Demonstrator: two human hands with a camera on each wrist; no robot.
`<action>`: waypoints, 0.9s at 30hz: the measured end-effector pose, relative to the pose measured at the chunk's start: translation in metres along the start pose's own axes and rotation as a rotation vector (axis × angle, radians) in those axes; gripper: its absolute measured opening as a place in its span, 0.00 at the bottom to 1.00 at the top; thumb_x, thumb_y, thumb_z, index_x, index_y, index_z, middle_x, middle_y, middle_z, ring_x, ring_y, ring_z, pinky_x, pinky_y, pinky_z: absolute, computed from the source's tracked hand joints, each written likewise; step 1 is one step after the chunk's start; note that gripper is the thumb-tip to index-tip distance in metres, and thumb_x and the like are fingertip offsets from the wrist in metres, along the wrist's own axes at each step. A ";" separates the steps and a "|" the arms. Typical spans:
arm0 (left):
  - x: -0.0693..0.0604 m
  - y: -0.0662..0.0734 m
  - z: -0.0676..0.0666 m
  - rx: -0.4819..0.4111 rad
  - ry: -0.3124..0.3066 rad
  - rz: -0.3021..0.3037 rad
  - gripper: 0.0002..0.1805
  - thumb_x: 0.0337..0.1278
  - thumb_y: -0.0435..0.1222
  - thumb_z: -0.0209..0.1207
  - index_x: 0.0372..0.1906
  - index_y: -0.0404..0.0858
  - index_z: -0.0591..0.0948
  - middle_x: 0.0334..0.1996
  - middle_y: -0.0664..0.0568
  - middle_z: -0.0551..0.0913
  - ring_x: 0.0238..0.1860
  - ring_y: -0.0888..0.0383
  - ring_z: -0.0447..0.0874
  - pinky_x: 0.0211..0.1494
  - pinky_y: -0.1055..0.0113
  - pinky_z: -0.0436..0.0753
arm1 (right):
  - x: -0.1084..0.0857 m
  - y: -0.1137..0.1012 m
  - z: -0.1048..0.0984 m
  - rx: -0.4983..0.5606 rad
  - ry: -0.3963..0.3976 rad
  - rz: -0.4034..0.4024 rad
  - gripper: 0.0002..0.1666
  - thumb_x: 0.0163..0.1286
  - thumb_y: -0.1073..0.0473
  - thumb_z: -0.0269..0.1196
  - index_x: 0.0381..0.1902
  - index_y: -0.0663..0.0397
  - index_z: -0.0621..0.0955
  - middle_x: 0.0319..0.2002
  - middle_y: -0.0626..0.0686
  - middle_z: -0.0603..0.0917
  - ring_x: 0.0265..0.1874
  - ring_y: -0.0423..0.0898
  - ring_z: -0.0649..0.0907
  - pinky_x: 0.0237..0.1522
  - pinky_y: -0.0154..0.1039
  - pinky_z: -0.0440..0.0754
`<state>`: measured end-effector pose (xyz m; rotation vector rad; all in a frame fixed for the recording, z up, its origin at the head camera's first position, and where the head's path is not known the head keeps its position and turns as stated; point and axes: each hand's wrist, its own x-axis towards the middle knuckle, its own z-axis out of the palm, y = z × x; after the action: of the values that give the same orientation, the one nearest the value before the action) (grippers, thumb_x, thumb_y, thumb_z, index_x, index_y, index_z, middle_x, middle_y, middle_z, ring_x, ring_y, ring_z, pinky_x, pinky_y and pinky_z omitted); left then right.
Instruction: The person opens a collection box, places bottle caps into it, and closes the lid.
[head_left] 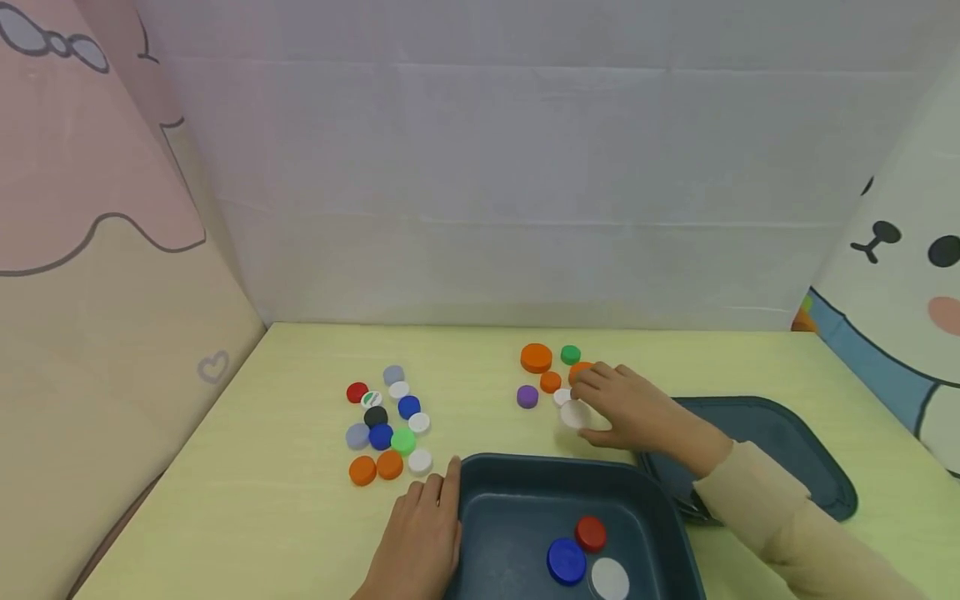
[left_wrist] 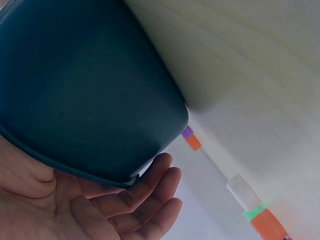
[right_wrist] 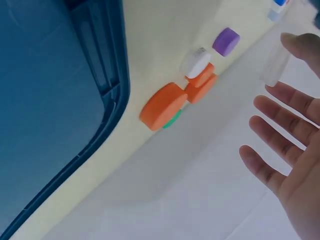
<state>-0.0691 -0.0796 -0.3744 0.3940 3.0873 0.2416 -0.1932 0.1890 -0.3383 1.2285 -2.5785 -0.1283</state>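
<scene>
My right hand pinches a translucent white bottle cap between thumb and index finger, tilted up in the right wrist view; the other fingers are spread. Around it lie a large orange cap, a green cap, a purple cap, smaller orange caps and a white one. Against the left rim of a dark blue box, my left hand rests with fingers extended. Inside the box are a red cap, a blue cap and a white cap.
A dark blue lid lies right of the box, partly beneath my right forearm. On the table's left half several mixed caps are grouped, among them a black cap and a light green cap. A pale wall closes the back.
</scene>
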 end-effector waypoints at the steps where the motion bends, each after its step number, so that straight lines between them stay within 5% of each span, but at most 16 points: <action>1: 0.000 0.000 0.000 0.001 0.001 0.001 0.33 0.56 0.43 0.57 0.65 0.36 0.62 0.44 0.48 0.75 0.40 0.54 0.71 0.49 0.59 0.75 | -0.001 -0.001 -0.003 -0.003 0.002 0.001 0.27 0.49 0.46 0.69 0.42 0.55 0.76 0.42 0.51 0.78 0.40 0.47 0.74 0.37 0.41 0.74; 8: 0.000 0.000 0.001 0.011 0.032 0.005 0.33 0.56 0.42 0.57 0.64 0.35 0.63 0.43 0.47 0.76 0.40 0.54 0.71 0.48 0.59 0.75 | -0.012 -0.010 -0.016 -0.011 0.011 0.007 0.26 0.48 0.45 0.69 0.40 0.53 0.77 0.41 0.50 0.78 0.39 0.46 0.73 0.37 0.41 0.74; 15: 0.000 0.000 0.000 -0.001 -0.003 -0.007 0.33 0.56 0.42 0.57 0.65 0.36 0.62 0.44 0.47 0.75 0.41 0.53 0.71 0.50 0.58 0.75 | -0.023 -0.023 -0.027 0.005 0.040 0.000 0.27 0.48 0.43 0.69 0.41 0.52 0.77 0.43 0.50 0.78 0.41 0.46 0.75 0.40 0.42 0.75; 27: -0.001 0.000 0.001 0.006 0.028 0.003 0.34 0.55 0.42 0.58 0.65 0.35 0.62 0.44 0.47 0.76 0.41 0.54 0.71 0.49 0.59 0.75 | -0.034 -0.054 -0.037 0.003 -0.010 -0.041 0.27 0.49 0.41 0.67 0.43 0.46 0.75 0.44 0.48 0.77 0.43 0.44 0.75 0.40 0.41 0.74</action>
<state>-0.0686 -0.0795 -0.3755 0.3993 3.1161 0.2405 -0.1218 0.1826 -0.3206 1.2848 -2.5639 -0.1391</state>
